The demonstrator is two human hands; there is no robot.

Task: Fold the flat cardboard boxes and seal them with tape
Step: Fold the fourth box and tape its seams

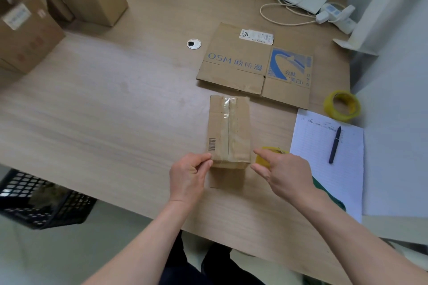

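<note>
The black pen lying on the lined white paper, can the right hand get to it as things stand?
Probably yes. The black pen lies uncovered on the lined white paper, just to the right of the right hand, with nothing between them. That hand seems to hold a yellow tape roll, which it may need to put down first.

Soft, even daylight fills the scene, brighter toward the pale right side. Shadows are faint. A mild sheen shows on the wooden table [104, 104]. Wide-angle distortion bends the edges, and the cardboard boxes [27, 34] at far left look blurred.
</note>
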